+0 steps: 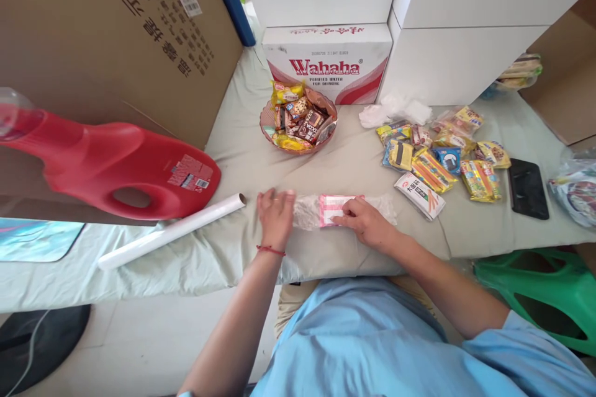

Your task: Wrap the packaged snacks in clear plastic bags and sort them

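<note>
A pink and white packet (331, 211) lies on a strip of clear crinkled plastic (307, 211) near the table's front edge. The bent fingers and thumb of my right hand (367, 223) grip the packet at its right side. At the left end of the plastic, my left hand (275, 218) lies palm down with its fingers stretched forward, their tips slightly blurred. Its fingers do not close round anything I can see. A red string circles the left wrist.
A pink glass bowl (266, 127) of wrapped snacks stands behind the hands. To the right lie several snack packs (433, 170), a white packet (419, 195) and a black phone (529, 188). A white roll (172, 232) and red jug (107, 161) are left; a Wahaha carton (326, 65) is behind.
</note>
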The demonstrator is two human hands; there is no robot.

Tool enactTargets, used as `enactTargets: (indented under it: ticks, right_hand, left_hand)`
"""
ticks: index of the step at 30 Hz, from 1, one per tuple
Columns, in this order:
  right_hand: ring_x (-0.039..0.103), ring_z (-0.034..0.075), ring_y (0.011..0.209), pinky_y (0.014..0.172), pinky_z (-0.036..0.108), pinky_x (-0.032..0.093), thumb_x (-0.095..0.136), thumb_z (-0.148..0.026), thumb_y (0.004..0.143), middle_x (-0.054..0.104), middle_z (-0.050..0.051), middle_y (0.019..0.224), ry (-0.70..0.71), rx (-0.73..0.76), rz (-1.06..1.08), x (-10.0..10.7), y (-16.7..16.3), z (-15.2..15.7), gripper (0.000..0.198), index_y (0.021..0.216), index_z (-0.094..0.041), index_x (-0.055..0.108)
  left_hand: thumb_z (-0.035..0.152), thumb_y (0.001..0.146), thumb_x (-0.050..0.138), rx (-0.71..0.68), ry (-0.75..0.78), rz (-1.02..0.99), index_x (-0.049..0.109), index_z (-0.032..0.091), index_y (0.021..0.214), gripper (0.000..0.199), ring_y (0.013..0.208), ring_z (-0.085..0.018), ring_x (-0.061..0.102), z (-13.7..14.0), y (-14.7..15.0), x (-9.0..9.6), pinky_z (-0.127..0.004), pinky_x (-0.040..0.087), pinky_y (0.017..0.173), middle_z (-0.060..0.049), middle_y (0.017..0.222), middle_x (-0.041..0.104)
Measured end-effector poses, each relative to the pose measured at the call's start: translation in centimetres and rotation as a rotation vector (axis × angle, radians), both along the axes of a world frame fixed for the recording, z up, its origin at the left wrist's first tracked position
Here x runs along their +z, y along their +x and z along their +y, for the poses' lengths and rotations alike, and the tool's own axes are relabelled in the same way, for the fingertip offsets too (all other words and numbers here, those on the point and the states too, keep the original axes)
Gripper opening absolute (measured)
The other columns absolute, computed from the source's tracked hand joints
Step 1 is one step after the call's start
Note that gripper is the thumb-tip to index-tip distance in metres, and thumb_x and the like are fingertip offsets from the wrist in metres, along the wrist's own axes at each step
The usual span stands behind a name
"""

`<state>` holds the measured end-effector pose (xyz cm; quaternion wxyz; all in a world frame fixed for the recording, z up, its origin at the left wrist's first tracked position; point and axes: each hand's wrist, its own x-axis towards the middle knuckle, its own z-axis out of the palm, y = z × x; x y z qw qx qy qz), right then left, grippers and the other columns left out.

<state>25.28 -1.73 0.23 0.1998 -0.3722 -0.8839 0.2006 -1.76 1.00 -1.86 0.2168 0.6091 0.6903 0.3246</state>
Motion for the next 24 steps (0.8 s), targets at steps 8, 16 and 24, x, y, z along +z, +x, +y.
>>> enactTargets:
  ticks: [8,16,24]
  right_hand:
    - [0.049,0.020,0.092,0.085,0.034,0.041,0.045,-0.015,0.103,0.057,0.006,0.099,-0.034,-0.024,-0.023,0.6,-0.1,-0.4,0.038,0.122,-0.027,0.075]
    - [0.049,0.022,0.094,0.090,0.038,0.045,0.045,-0.015,0.103,0.060,0.007,0.101,-0.062,-0.005,0.009,0.6,-0.4,-0.4,0.038,0.123,-0.027,0.074]
    - [0.061,0.024,0.113,0.097,0.042,0.052,0.045,-0.017,0.101,0.070,0.011,0.122,-0.177,-0.074,0.256,2.3,2.3,-3.0,0.033,0.124,-0.022,0.069]
  left_hand:
    - [0.039,0.072,0.073,-0.128,-0.184,-0.089,0.056,0.021,0.073,0.025,0.103,-0.028,0.066,-2.0,2.2,3.5,-0.043,0.052,0.094,-0.009,0.105,0.069]
    - [0.027,0.079,0.068,-0.123,-0.163,-0.422,0.058,0.020,0.078,0.012,0.064,-0.012,0.059,-2.8,5.8,6.8,-0.024,0.047,0.062,0.003,0.073,0.064]
    - [0.035,0.102,0.051,-0.496,0.194,0.320,0.063,0.017,0.133,0.037,0.123,-0.030,0.064,-7.0,10.5,5.0,-0.048,0.046,0.101,-0.014,0.139,0.068]
